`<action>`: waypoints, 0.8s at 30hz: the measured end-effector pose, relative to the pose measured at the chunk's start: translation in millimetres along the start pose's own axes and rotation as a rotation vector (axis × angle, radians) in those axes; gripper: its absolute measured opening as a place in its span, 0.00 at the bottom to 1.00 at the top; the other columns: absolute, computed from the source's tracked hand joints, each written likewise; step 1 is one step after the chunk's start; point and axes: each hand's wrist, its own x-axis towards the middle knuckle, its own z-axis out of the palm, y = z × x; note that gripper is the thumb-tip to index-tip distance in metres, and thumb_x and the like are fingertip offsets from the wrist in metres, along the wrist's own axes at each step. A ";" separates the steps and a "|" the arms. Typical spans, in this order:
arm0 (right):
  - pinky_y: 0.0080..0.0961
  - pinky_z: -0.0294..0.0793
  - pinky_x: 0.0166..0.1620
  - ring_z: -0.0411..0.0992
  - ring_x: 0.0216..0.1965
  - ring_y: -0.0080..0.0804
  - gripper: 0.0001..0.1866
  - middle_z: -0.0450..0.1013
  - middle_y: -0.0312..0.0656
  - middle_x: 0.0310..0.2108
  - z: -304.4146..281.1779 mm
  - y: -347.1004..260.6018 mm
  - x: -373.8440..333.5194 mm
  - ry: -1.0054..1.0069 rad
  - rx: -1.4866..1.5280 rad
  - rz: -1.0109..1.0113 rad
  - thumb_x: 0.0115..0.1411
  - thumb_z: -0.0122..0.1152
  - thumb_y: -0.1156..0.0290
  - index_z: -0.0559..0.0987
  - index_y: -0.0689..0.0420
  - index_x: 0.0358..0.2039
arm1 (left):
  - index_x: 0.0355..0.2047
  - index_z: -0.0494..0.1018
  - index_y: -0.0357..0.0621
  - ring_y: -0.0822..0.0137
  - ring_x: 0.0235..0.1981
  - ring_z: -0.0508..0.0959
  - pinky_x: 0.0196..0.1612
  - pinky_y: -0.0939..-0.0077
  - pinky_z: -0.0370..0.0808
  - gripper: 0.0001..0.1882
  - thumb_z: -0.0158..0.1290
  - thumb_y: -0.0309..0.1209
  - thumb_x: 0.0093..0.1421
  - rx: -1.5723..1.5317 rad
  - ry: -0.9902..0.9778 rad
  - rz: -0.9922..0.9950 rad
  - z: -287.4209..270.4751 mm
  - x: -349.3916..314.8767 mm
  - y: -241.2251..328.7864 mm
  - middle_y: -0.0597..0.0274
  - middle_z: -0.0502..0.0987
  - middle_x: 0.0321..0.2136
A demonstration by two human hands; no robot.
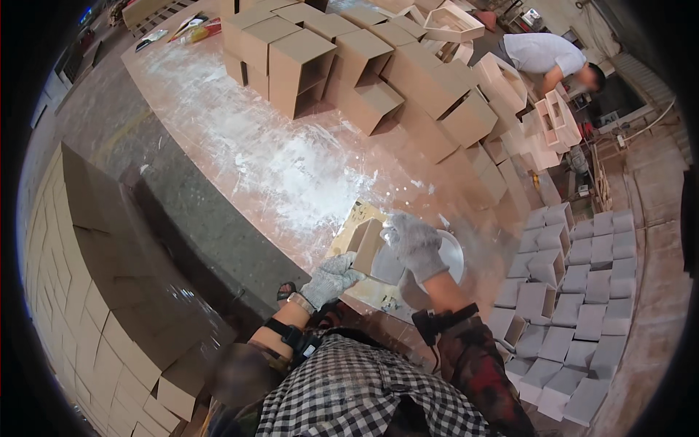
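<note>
On the table's near side, the brown box lies long-edge near-to-far between the hands, left hand gripping its near end, right hand's fingers curled, contents unclear.

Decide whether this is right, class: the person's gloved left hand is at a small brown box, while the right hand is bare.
Not quite: the right hand is not bare; it wears a pale grey glove, as the head view shows. The gloved left hand is indeed at the small brown box.
</note>
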 end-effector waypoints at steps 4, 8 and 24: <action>0.39 0.71 0.36 0.72 0.32 0.43 0.08 0.73 0.45 0.27 -3.5 -42.6 -42.0 -0.233 -0.023 -0.104 0.47 0.52 0.66 0.78 0.54 0.24 | 0.40 0.71 0.42 0.54 0.30 0.74 0.35 0.66 0.71 0.14 0.52 0.36 0.57 0.258 0.058 0.096 -8.9 -5.1 16.0 0.53 0.75 0.28; 0.40 0.70 0.34 0.72 0.31 0.43 0.08 0.72 0.45 0.28 -27.7 -49.5 -24.6 -0.165 -0.286 -0.317 0.46 0.53 0.66 0.77 0.54 0.25 | 0.39 0.72 0.42 0.57 0.34 0.75 0.39 0.67 0.71 0.15 0.57 0.35 0.53 0.152 0.066 0.027 -8.8 -6.5 12.0 0.53 0.75 0.31; 0.39 0.71 0.35 0.73 0.26 0.42 0.08 0.74 0.45 0.25 4.3 -9.1 25.5 -0.055 -0.215 0.044 0.47 0.53 0.69 0.78 0.55 0.26 | 0.47 0.70 0.47 0.51 0.37 0.76 0.39 0.64 0.72 0.20 0.55 0.36 0.54 0.220 0.005 0.023 -1.0 -0.2 15.2 0.51 0.76 0.35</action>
